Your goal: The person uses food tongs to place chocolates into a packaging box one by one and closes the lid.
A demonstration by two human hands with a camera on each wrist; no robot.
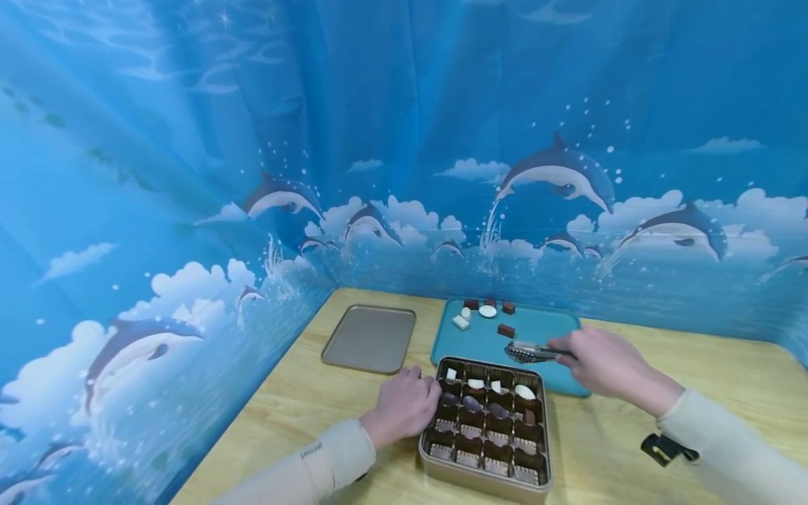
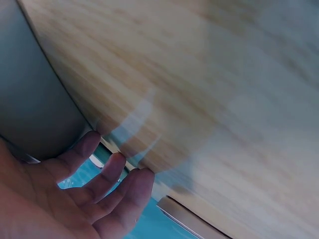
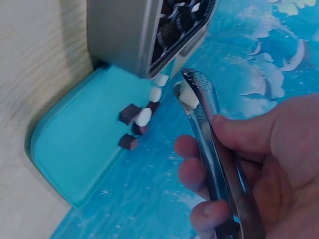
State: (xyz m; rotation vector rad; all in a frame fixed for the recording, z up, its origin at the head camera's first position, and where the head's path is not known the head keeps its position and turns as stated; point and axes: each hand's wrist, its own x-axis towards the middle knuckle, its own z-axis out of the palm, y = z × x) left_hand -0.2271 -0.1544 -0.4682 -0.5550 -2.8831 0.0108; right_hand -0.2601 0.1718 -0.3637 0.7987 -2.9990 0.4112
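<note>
My right hand [image 1: 606, 368] grips metal tongs [image 3: 212, 144] with perforated tips, held above the teal tray. A white piece [image 3: 188, 95] is pinched between the tips in the right wrist view. Beside the left rim of a divided tin box [image 1: 485, 484] is my left hand [image 1: 407, 403], its fingers loosely bent near the box wall in the left wrist view; its thumb is hidden there. White pieces fill the far row of the box, with dark chocolates [image 1: 471, 405] in the row before it. The two near rows show bare plastic compartments.
The teal tray [image 1: 549, 322] behind the box bears several brown blocks [image 1: 506, 330], a white oval [image 1: 487, 311] and other white pieces [image 1: 461, 322]. A flat metal lid [image 1: 371, 338] lies to its left on the wooden table [image 1: 290, 393]. Dolphin-printed curtains [image 1: 404, 140] enclose the table.
</note>
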